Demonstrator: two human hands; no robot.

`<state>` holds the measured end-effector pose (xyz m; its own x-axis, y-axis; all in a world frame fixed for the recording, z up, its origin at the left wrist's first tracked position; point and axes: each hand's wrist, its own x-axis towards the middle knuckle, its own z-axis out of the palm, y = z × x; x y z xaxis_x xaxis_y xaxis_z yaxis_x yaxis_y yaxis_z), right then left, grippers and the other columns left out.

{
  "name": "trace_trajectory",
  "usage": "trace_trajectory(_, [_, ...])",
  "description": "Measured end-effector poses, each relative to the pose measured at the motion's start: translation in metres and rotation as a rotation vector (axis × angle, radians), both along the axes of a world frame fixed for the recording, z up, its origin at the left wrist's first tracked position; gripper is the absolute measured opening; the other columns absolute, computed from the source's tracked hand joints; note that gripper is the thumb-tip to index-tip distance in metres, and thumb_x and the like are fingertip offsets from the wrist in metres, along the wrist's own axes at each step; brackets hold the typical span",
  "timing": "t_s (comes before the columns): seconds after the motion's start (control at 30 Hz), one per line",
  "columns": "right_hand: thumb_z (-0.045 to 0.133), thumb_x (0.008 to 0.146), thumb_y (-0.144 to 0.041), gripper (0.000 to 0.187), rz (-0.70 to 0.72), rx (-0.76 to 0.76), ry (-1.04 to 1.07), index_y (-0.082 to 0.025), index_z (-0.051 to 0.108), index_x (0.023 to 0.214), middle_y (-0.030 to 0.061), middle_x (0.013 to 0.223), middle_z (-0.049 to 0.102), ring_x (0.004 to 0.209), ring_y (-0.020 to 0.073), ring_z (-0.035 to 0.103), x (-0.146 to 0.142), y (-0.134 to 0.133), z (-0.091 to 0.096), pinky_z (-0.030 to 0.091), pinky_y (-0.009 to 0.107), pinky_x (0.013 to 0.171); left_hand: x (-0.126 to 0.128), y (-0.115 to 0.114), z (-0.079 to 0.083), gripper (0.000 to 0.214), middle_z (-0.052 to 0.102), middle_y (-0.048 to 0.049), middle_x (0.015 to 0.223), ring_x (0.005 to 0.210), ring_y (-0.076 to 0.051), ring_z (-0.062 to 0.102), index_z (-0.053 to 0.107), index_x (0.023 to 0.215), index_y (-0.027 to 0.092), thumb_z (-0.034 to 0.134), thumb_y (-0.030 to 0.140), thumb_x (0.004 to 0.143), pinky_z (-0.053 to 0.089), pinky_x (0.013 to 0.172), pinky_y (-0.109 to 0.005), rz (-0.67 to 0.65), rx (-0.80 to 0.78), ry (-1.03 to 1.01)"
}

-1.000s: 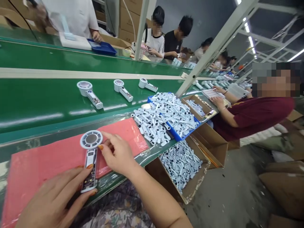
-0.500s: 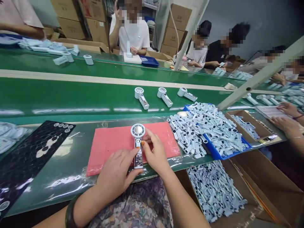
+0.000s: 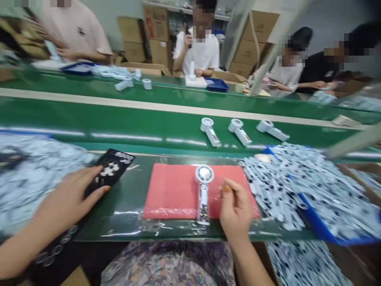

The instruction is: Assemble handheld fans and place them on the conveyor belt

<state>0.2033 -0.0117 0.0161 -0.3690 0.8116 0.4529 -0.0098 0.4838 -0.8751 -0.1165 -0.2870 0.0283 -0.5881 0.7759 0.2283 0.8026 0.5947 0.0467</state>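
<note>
One small fan (image 3: 204, 190) lies on the red mat (image 3: 172, 190), near centre, likely light, stiff plastic best gripped by its handle; right hand (image 3: 235, 210) loosely curled beside it, left hand (image 3: 68, 200) open over the black sheet (image 3: 111, 171), both empty.

fan (image 3: 204, 186): glossy white plastic | mat (image 3: 172, 190): pink foam | belt (image 3: 119, 119): glossy green
</note>
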Motion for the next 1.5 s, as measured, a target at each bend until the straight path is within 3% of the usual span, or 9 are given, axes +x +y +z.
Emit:
trace_trajectory(0.1, [0.052,0.103,-0.021,0.026,0.250,0.203,-0.001,-0.031,0.066,0.122,0.0041,0.091,0.065,0.080,0.0201,0.063,-0.033,-0.008,0.045,0.054,0.037,0.072,0.011,-0.010,0.002,0.059,0.060,-0.0097,0.144,0.131,-0.033,0.057,0.054,0.142,0.022,0.044,0.062,0.100,0.047,0.112,-0.052,0.045,0.094,-0.193])
trace_trajectory(0.23, [0.050,0.103,-0.022,0.030,0.613,0.335,-0.352,-0.028,0.065,0.128,0.0068,0.109,0.070,0.095,0.0221,0.067,-0.129,-0.016,0.078,0.054,0.038,0.082,0.013,0.006,0.009,0.055,0.063,-0.0085,0.139,0.124,-0.032,0.060,0.062,0.135,0.025,0.051,0.061,0.094,0.051,0.105,-0.046,0.105,0.292,-0.390])
trace_trajectory(0.3, [0.048,0.104,-0.021,0.031,0.663,0.347,-0.676,-0.023,0.064,0.131,0.0093,0.120,0.068,0.106,0.0237,0.066,-0.182,-0.021,0.069,0.053,0.038,0.090,0.005,0.017,0.011,0.053,0.067,-0.0093,0.130,0.114,-0.030,0.064,0.065,0.130,0.024,0.054,0.059,0.092,0.055,0.096,-0.043,0.104,0.347,-0.470])
trace_trajectory(0.4, [0.051,0.102,-0.021,0.032,0.669,0.392,-0.854,-0.013,0.065,0.130,0.0165,0.122,0.067,0.112,0.0292,0.064,-0.245,-0.029,0.043,0.050,0.041,0.096,-0.007,0.028,0.006,0.048,0.068,-0.0087,0.113,0.097,-0.026,0.066,0.067,0.125,0.021,0.058,0.052,0.088,0.057,0.084,-0.039,0.096,0.394,-0.533])
trace_trajectory(0.6, [0.056,0.101,-0.029,0.029,0.643,0.433,-0.936,-0.013,0.071,0.121,0.0205,0.125,0.061,0.120,0.0350,0.057,-0.308,-0.058,0.018,0.047,0.044,0.098,-0.026,0.028,-0.012,0.053,0.059,-0.0118,0.127,0.090,-0.021,0.069,0.056,0.133,0.019,0.060,0.044,0.086,0.059,0.089,-0.043,0.187,0.532,-0.608])
trace_trajectory(0.93, [0.061,0.097,-0.026,0.015,0.740,0.079,-0.864,-0.020,0.073,0.103,0.0060,0.099,0.075,0.087,0.0187,0.069,-0.345,-0.054,0.015,0.050,0.027,0.074,-0.052,0.041,-0.015,0.049,0.061,-0.0103,0.114,0.073,-0.016,0.066,0.057,0.131,0.019,0.064,0.034,0.084,0.061,0.058,-0.030,0.247,0.584,-0.771])
trace_trajectory(1.03, [0.067,0.094,-0.031,0.016,0.781,-0.044,-0.830,-0.020,0.074,0.103,0.0011,0.084,0.074,0.066,0.0134,0.064,-0.344,-0.049,0.015,0.045,0.023,0.059,-0.051,0.045,-0.016,0.045,0.060,-0.0074,0.108,0.073,-0.016,0.065,0.059,0.127,0.021,0.064,0.034,0.084,0.061,0.059,-0.030,0.249,0.601,-0.780])
trace_trajectory(1.13, [0.072,0.088,-0.025,0.010,0.821,-0.126,-0.824,-0.018,0.074,0.080,-0.0039,0.060,0.063,0.051,0.0101,0.052,-0.341,-0.050,0.013,0.038,0.022,0.052,-0.048,0.048,-0.016,0.046,0.059,-0.0073,0.105,0.076,-0.018,0.065,0.060,0.125,0.020,0.065,0.035,0.082,0.062,0.059,-0.032,0.248,0.621,-0.789])
trace_trajectory(1.5, [0.061,0.089,-0.010,0.009,0.863,-0.385,-0.629,-0.016,0.068,0.089,-0.0046,0.069,0.061,0.060,0.0085,0.052,-0.327,-0.056,0.012,0.039,0.019,0.057,-0.053,0.053,-0.017,0.040,0.067,-0.0043,0.092,0.075,-0.020,0.068,0.067,0.116,0.020,0.065,0.040,0.081,0.062,0.067,-0.036,0.209,0.735,-0.792])
